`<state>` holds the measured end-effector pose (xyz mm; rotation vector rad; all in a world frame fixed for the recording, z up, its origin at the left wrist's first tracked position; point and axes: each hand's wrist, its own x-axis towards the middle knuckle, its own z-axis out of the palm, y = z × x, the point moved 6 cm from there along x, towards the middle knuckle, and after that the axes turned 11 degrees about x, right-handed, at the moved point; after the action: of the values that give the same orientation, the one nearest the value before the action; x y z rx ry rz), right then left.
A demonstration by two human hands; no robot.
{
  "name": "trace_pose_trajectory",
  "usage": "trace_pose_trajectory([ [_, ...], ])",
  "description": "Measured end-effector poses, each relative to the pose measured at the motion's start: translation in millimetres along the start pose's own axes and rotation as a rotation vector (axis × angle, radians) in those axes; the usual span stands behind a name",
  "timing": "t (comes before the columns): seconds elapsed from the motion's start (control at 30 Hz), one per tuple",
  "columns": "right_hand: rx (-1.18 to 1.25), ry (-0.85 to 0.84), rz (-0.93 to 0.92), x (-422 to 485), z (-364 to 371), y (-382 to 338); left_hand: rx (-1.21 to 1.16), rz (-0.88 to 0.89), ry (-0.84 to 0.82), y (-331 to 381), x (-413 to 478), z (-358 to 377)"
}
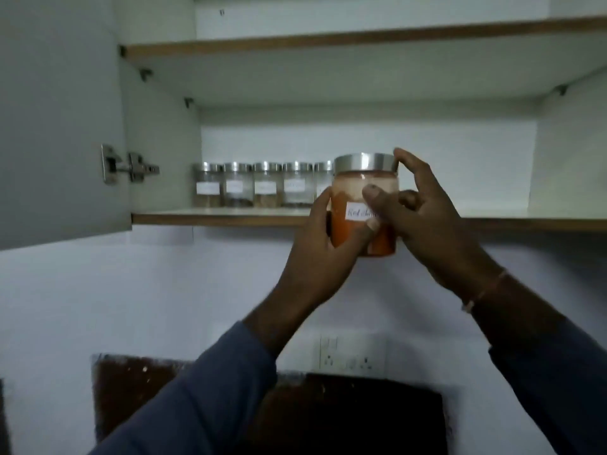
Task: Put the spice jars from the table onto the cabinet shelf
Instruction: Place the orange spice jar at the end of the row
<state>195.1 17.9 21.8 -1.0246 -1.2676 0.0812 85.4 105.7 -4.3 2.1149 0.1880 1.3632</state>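
Note:
A glass spice jar (364, 182) with orange-red powder, a steel lid and a white handwritten label is held in the air just in front of the lower cabinet shelf (230, 218). My left hand (325, 244) grips its lower left side, thumb across the front. My right hand (423, 211) holds its right side, thumb on the glass and a fingertip on the lid's rim. Several steel-lidded labelled jars (253, 185) stand in a row at the back left of that shelf; the rightmost is partly hidden behind the held jar.
The cabinet door (59, 126) hangs open at the left on a metal hinge (128, 167). An upper shelf (361, 37) runs above. The lower shelf's right part (492, 215) carries nothing visible. Below are a white wall, a socket panel (353, 354) and a dark board (328, 415).

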Motion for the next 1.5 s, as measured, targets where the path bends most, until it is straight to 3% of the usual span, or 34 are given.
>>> trace_pose_trajectory([
  [0.13,-0.065,0.029,-0.065,70,-10,-15,0.072,0.031,-0.006,12,66,-4],
  [0.27,-0.151,0.032,0.01,106,-17,17,0.349,-0.012,-0.114,-12,104,0],
  [0.53,-0.35,-0.112,0.209,159,-19,75,0.74,-0.29,-0.628,-78,133,24],
  [0.67,-0.539,-0.174,0.367,187,-27,93,0.69,-0.459,-0.745,-89,138,37],
  [0.77,-0.692,-0.181,0.416,209,-30,103,0.709,-0.492,-0.773,-102,151,45],
  [0.83,-0.79,-0.183,0.416,220,-28,108,0.753,-0.46,-0.767,-109,159,47],
  [0.9,-0.847,-0.171,0.422,229,-27,116,0.904,-0.29,-0.787,-110,164,49],
  [0.97,-0.908,-0.172,0.43,240,-27,125,0.953,-0.228,-0.81,-114,167,51],
  [1.07,-1.01,-0.184,0.42,253,-25,131,0.935,-0.224,-0.843,-112,167,54],
  [1.13,-1.059,-0.175,0.407,259,-25,135,0.836,-0.373,-0.786,-111,163,51],
  [1.5,-1.067,-0.115,0.36,271,-32,154,1.047,-0.153,-0.888,-113,164,55],
])
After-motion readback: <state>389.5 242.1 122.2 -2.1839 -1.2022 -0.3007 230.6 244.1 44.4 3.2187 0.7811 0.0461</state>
